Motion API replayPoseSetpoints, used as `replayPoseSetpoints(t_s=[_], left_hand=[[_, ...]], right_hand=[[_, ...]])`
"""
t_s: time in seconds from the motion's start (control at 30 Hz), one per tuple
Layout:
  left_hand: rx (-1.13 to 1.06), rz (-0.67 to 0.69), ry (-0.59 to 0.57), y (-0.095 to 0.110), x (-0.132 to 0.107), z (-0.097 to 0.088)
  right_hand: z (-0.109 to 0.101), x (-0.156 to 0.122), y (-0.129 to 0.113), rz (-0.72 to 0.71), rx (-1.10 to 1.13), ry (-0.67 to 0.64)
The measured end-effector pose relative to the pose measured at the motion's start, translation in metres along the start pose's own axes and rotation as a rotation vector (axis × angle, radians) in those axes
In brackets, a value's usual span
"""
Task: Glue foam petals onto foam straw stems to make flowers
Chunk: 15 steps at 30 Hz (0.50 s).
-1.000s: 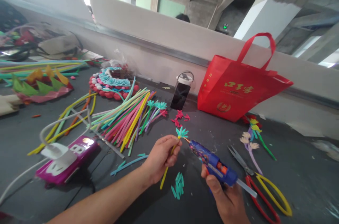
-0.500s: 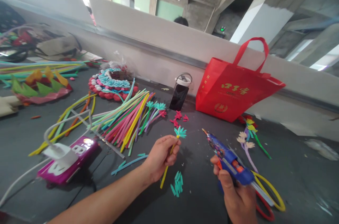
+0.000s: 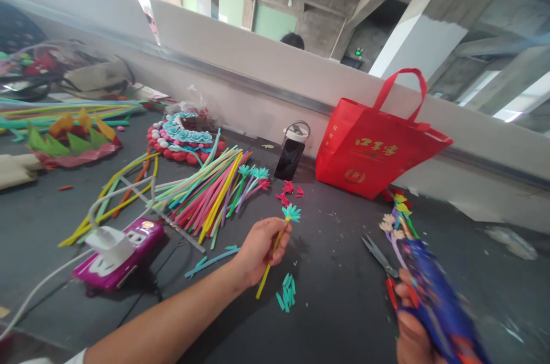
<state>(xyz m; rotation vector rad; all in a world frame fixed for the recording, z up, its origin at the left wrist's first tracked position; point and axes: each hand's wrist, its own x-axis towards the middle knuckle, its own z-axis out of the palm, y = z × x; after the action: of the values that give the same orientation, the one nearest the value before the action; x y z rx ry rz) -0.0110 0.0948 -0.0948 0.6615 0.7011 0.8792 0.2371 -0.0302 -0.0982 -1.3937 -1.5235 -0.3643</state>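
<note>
My left hand (image 3: 258,250) is closed in a pinch on a yellow stem (image 3: 265,276) topped with a small teal flower (image 3: 292,212), held just above the dark table. At the lower right, my right hand (image 3: 412,329) grips a blue glue gun (image 3: 433,301), blurred by motion, its tip pointing up and away from the flower. Scissors with red and yellow handles (image 3: 380,258) lie partly hidden under the gun. Several teal petal pieces (image 3: 287,294) lie on the table below my left hand.
A bundle of coloured stems (image 3: 206,186) lies left of centre. A purple power strip (image 3: 122,252) with a white plug sits at the left. A dark bottle (image 3: 292,155) and a red bag (image 3: 373,152) stand against the wall. Finished flowers (image 3: 397,215) lie by the bag.
My right hand has swung the glue gun away from the flower, down and to the right. My left hand has kept the stem about where it was.
</note>
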Motion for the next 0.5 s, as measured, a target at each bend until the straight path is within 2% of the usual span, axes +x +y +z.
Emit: replayPoseSetpoints(t_s=[0.07, 0.17, 0.33, 0.5], left_hand=[[0.006, 0.003, 0.011, 0.001, 0.000, 0.000], [0.002, 0.013, 0.012, 0.001, -0.001, 0.000], [-0.013, 0.068, 0.014, 0.005, -0.001, 0.000], [-0.010, 0.101, 0.021, 0.007, -0.001, 0.001]], right_hand=[[0.008, 0.002, -0.004, -0.111, -0.136, -0.013], [0.023, 0.001, -0.003, -0.216, -0.325, -0.172], [0.036, -0.013, 0.007, -0.239, -0.402, -0.456], [0.037, -0.019, 0.007, -0.153, -0.444, -0.670]])
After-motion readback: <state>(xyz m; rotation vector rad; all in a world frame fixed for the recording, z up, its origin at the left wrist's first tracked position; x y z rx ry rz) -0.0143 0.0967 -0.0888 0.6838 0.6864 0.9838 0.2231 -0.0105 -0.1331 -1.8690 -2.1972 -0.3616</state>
